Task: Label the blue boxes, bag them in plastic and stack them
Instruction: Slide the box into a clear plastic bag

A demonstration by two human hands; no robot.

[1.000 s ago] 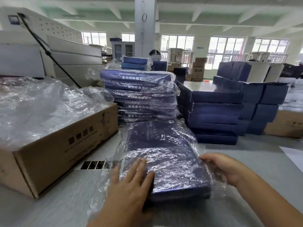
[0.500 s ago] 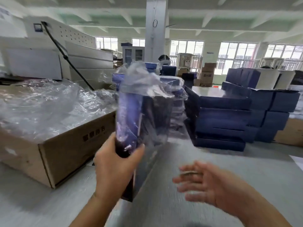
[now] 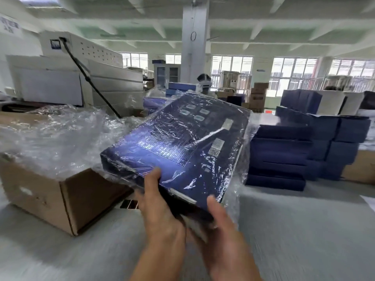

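A blue box in a plastic bag (image 3: 178,142) is held up off the table, tilted, its printed face with small white labels toward me. My left hand (image 3: 160,207) grips its near edge, thumb on top and fingers underneath. My right hand (image 3: 221,226) holds the near right corner, thumb on the top face. Behind the raised box, a stack of bagged blue boxes (image 3: 154,103) is mostly hidden. To the right stands a stack of unbagged blue boxes (image 3: 284,157).
A cardboard carton (image 3: 67,195) heaped with clear plastic bags (image 3: 56,134) sits at the left on the grey table (image 3: 294,230). A white machine (image 3: 85,78) stands behind it. Black label strips (image 3: 128,204) lie beside the carton. Another person (image 3: 204,84) works far behind.
The bagged box lay flat on the table, then my left hand lifted it on end. Now it is turned over, face toward me, and my right hand has taken its corner.
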